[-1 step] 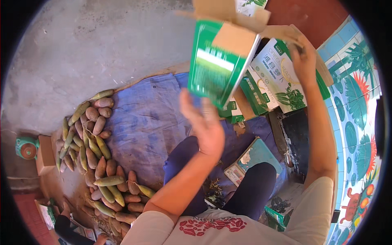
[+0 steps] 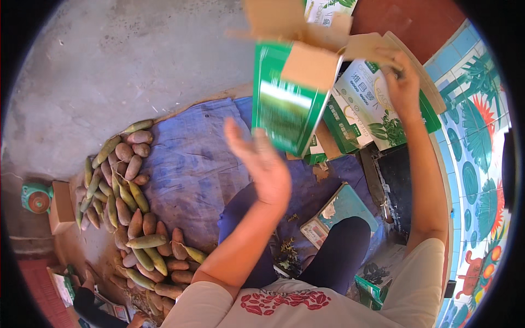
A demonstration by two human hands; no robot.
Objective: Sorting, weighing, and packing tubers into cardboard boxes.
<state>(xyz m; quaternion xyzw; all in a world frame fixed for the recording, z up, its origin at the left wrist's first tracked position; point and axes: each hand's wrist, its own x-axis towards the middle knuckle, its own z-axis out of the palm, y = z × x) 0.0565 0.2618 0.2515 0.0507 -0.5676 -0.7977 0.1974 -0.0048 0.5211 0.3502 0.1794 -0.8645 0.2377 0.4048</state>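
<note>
Above open left hand [image 2: 266,164]: green carton [image 2: 285,101]

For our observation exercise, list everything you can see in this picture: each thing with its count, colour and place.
green carton: one, green and brown, blurred, above the left hand, flaps open
carton stack: several, green and white, against the tiled wall
pods: a heap, too many to count, green and brownish, left on the cloth's edge
blue cloth: one, blue, spread on the ground
small scale: one, teal, by the knee
tiled wall: blue with painted plants, right
concrete floor: grey, upper left
left hand: open, by the green carton
right hand: raised at the carton stack, grip unclear
</note>
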